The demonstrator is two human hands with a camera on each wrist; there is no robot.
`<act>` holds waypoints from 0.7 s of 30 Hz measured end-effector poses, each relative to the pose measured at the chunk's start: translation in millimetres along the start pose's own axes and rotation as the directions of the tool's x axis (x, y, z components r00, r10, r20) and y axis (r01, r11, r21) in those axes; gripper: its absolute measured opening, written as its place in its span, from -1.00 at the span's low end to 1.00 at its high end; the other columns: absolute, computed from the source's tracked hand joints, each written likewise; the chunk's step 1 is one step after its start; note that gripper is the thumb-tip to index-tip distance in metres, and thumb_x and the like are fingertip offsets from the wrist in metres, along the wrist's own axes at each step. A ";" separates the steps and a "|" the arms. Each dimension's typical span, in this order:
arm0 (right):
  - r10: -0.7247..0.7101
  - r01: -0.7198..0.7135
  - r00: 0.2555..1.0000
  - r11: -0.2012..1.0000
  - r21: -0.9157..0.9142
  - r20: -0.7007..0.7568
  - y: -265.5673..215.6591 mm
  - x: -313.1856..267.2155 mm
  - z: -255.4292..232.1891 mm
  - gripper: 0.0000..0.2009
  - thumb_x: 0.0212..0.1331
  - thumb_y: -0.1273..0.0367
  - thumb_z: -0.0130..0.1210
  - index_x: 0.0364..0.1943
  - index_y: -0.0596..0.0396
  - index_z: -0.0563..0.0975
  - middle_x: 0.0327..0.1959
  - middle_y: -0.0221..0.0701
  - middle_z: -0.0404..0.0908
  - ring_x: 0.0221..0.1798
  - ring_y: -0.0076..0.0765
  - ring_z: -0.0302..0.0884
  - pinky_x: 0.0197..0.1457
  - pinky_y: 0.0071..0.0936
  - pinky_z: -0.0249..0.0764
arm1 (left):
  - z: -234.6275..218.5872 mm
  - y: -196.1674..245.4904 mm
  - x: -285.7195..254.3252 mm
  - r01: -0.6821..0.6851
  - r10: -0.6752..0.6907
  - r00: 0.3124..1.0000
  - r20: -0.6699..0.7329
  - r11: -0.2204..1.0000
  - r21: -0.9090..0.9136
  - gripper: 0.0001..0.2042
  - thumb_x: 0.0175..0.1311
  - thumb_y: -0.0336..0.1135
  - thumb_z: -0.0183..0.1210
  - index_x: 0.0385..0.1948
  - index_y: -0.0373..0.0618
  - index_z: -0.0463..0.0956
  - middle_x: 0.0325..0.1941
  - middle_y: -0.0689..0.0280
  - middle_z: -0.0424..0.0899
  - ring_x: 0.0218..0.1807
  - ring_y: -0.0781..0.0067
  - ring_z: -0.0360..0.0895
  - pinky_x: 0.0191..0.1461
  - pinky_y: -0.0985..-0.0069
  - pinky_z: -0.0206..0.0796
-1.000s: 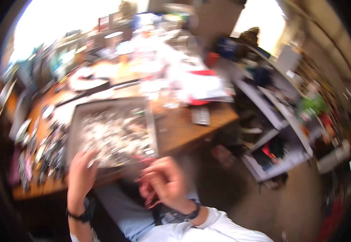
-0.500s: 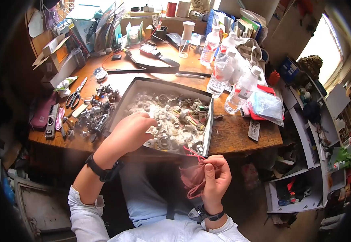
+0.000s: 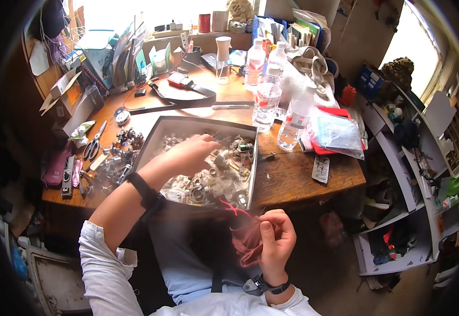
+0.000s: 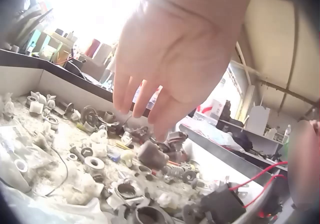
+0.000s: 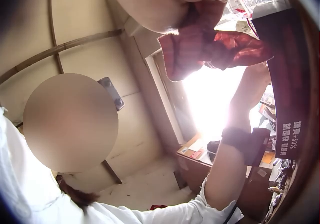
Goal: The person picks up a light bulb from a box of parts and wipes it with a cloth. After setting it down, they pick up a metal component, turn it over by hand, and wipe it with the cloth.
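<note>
My left hand (image 3: 190,155) reaches over the shallow box (image 3: 169,126) of small loose metal and plastic parts. In the left wrist view its fingers (image 4: 142,96) point down, loosely extended, with fingertips close over a brownish-grey cap (image 4: 152,155) among rings and springs. No held thing shows between them. Near the box's front right corner, my right hand (image 3: 278,239) pinches a small dark red cloth pouch (image 3: 246,241) between thumb and fingers. A bright red drawstring (image 3: 232,206) trails from it toward the box. The right wrist view shows the pouch's crumpled cloth (image 5: 240,49) below the hand.
Metal parts (image 3: 121,152) lie heaped left of the box, near scissors (image 3: 93,143). Several water bottles (image 3: 297,120) and a plastic-wrapped packet (image 3: 339,136) stand or lie to the right. A strap (image 3: 187,97) crosses behind. Shelving (image 3: 398,242) stands at far right.
My left hand has moved from the box's near left edge inward over the parts, farther from the body. The right hand keeps its pinch on the pouch. The head view has shifted.
</note>
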State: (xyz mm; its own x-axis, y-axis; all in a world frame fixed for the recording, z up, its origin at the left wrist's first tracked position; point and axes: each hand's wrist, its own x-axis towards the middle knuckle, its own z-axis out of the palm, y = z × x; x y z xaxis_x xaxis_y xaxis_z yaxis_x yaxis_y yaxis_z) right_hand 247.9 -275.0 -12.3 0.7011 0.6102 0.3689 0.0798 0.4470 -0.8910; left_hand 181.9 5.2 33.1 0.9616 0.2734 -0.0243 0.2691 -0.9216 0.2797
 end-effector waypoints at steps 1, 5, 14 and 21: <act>-0.002 0.002 1.000 1.000 -0.008 -0.011 -0.1 -0.8 -3.1 -0.86 0.30 0.41 0.15 -0.26 0.23 0.52 -0.25 -0.44 0.46 -0.31 -0.69 0.37 -0.22 -0.73 0.29 | -3.0 -5.0 2.4 0.032 -0.032 0.999 0.010 0.999 0.010 -0.45 0.05 -0.45 0.31 0.16 -0.19 0.39 0.21 0.09 0.42 0.21 0.05 0.41 0.26 0.27 0.32; -0.027 0.027 0.998 1.000 0.004 -0.051 2.4 1.9 -13.9 -0.86 0.31 0.40 0.14 -0.26 0.23 0.52 -0.25 -0.42 0.46 -0.26 -0.62 0.42 -0.15 -0.69 0.32 | -6.3 -52.4 4.6 0.091 -0.093 0.995 -0.043 0.995 -0.041 -0.56 0.05 -0.48 0.29 0.05 -0.18 0.48 0.07 0.07 0.50 0.12 0.03 0.46 0.21 0.28 0.33; 0.057 -0.051 0.997 0.994 0.093 -0.058 12.5 9.7 -18.4 -0.85 0.30 0.39 0.14 -0.26 0.23 0.52 -0.25 -0.41 0.49 -0.23 -0.60 0.43 -0.11 -0.68 0.32 | 15.0 -101.1 0.4 0.157 -0.157 0.973 -0.167 0.988 -0.012 -0.44 0.04 -0.54 0.25 0.18 -0.16 0.36 0.12 0.04 0.49 0.21 0.04 0.42 0.28 0.28 0.29; 0.005 0.001 0.995 0.998 0.061 -0.101 -4.6 21.1 -23.2 -0.85 0.30 0.39 0.14 -0.26 0.23 0.52 -0.25 -0.43 0.48 -0.23 -0.63 0.41 -0.11 -0.70 0.32 | 14.1 -99.2 24.1 0.069 -0.069 0.986 -0.150 0.998 -0.005 -0.55 -0.02 -0.55 0.25 0.01 -0.15 0.51 -0.07 0.06 0.57 0.03 0.04 0.52 0.12 0.28 0.37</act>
State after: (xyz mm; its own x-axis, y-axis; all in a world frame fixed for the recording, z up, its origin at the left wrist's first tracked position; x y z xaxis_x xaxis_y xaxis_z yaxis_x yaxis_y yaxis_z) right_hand 278.8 -279.4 -6.6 0.7696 0.5431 0.3357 0.0373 0.4866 -0.8728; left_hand 179.1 99.3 -8.8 0.9218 0.3742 0.1010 0.3341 -0.8993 0.2823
